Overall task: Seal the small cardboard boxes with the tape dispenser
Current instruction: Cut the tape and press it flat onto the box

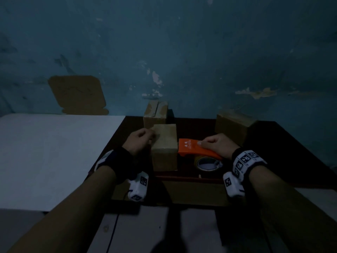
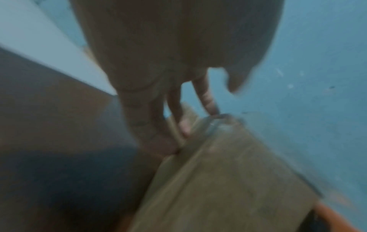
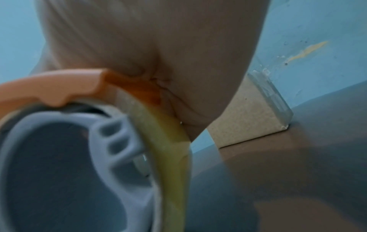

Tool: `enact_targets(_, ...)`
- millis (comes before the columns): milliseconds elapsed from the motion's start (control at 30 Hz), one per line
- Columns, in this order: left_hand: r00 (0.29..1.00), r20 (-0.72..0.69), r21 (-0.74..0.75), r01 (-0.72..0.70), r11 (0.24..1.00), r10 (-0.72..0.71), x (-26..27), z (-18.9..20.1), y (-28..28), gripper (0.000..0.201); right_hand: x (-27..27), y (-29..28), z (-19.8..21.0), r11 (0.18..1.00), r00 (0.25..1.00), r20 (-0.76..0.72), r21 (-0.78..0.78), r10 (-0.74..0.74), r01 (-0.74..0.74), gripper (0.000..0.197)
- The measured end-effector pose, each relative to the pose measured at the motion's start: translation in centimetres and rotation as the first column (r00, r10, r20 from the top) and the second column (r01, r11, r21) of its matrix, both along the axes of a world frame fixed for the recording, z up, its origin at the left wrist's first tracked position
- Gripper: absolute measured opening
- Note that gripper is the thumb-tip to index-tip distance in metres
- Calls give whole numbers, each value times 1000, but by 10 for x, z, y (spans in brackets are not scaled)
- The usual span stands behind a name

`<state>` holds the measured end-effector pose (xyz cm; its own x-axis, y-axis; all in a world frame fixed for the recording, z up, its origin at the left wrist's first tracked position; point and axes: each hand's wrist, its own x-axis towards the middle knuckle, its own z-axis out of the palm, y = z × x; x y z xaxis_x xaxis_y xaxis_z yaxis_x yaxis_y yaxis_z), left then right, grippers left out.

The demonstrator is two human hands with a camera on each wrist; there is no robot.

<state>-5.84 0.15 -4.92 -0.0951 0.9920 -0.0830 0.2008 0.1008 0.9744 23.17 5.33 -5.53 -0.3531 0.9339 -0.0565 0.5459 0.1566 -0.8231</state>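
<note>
I held the orange tape dispenser (image 1: 196, 148) in my right hand (image 1: 217, 143), fingers (image 1: 205, 142) curled over its top and the tape roll (image 1: 207, 164) hanging just below the palm, standing on the dark tabletop (image 1: 284, 154). The dispenser sat immediately right of the nearest cardboard box (image 1: 165, 143), touching or almost touching its side.

My left hand (image 1: 140, 141) steadied that box from the other side, its fingers (image 2: 158, 141) bent against the upper edge where the flaps meet; the left wrist view was blurred, but a strip of clear tape (image 2: 220, 122) seemed to lie at the far corner beyond the fingertips. A second box (image 1: 156, 114) stood just behind the fingers of the left hand, and a third box (image 1: 233, 123) sat beyond the right hand, near the blue wall (image 1: 182, 52).

The risks I judged from here: the box was light, so drawing tape across it could drag or tip it unless the left fingers pressed firmly. Those fingers also lay close to the seam line, where tape or the cutting blade might catch them. In the dim light, a strip could easily run off the seam and leave the flaps loose.
</note>
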Motion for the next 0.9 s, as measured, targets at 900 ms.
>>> enact_targets(900, 977, -165, -112, 120, 986, -137, 1, -2, 22, 48, 24, 5, 4, 980, 988, 94, 147, 122, -135, 39)
